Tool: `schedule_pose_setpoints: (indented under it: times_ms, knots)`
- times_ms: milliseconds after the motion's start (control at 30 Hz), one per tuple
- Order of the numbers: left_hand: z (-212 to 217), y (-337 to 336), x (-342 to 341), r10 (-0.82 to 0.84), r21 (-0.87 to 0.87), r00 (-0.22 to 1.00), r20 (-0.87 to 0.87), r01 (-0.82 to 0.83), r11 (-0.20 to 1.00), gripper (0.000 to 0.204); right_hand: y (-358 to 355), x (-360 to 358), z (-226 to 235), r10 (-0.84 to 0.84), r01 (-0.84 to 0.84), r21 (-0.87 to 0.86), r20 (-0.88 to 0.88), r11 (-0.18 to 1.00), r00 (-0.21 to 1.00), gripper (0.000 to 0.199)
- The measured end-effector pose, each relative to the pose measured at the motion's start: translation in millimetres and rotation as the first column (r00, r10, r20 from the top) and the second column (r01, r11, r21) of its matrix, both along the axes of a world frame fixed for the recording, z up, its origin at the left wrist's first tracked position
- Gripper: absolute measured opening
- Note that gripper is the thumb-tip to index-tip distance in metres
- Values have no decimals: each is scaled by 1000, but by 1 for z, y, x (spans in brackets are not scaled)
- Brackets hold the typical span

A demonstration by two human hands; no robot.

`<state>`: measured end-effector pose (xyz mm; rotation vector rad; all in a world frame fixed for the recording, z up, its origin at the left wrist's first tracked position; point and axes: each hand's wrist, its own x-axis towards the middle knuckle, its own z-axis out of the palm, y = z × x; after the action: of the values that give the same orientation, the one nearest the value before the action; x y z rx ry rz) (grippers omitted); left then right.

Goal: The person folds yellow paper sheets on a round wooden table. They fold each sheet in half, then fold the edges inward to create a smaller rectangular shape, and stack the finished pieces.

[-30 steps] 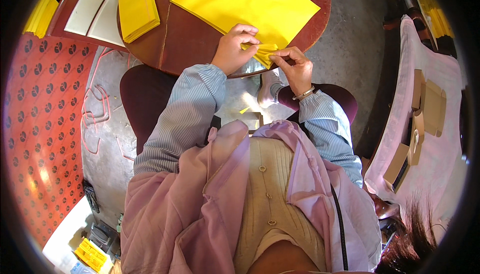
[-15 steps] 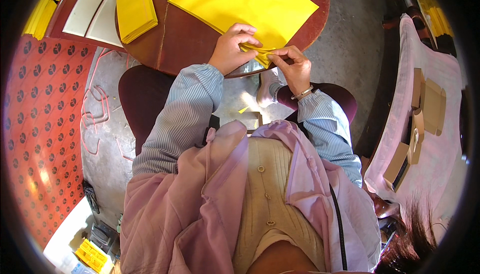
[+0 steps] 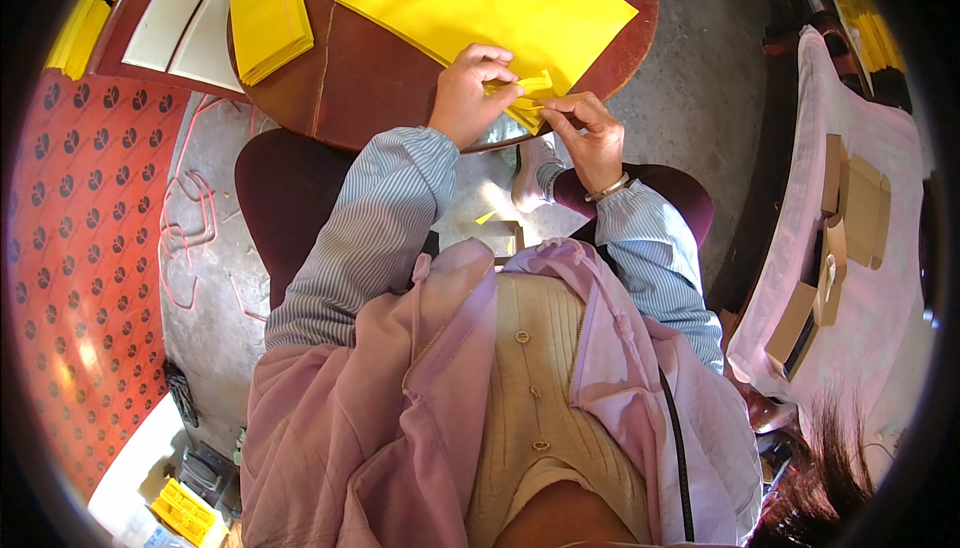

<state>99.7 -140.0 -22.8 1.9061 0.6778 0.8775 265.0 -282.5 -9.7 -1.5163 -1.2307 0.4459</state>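
Observation:
A large yellow sheet of fabric-like material [image 3: 500, 3] lies flat on the round brown table [image 3: 370, 88], its near corner at the table's front edge. At that corner my left hand [image 3: 468, 93] pinches a narrow folded yellow strip [image 3: 537, 81], thumb and fingers closed on it. Facing it, my right hand [image 3: 590, 133] pinches the sheet's near edge between thumb and forefinger. Whether strip and sheet are joined cannot be made out, as my fingers cover part of them.
A stack of folded yellow pieces [image 3: 268, 13] rests at the table's left. Opened cardboard boxes [image 3: 850, 213] lie on a pink cloth-covered surface [image 3: 780, 298] at right. A red patterned board [image 3: 95, 248] stands left, with a pink cord [image 3: 205, 213] on the floor beside it.
My left hand has shifted slightly right, and the folded yellow strip now stands up more from the sheet's corner. My right hand has barely moved.

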Motion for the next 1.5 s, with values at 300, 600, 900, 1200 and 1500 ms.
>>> schedule_pose_setpoints:
  times_ms: [300,600,900,1200,1500]
  knots:
    - [1,0,-1,-14,-16,1000,-3,14,1000,18,0,1,5,21,-24,-78,-39,997,999,12]
    - [1,6,-7,-94,92,996,-9,95,991,17,4,3,-3,-12,1,-86,-123,996,992,12]
    - [-4,-5,2,20,102,1000,13,-21,995,19,2,-1,2,-55,51,-92,-42,994,998,12]
    - [1,-3,4,50,32,999,-15,-50,998,19,2,5,8,54,-58,19,171,998,984,15]
    - [-1,-2,2,20,51,1000,-4,-20,999,15,1,0,7,8,-9,-68,-26,998,1000,13]
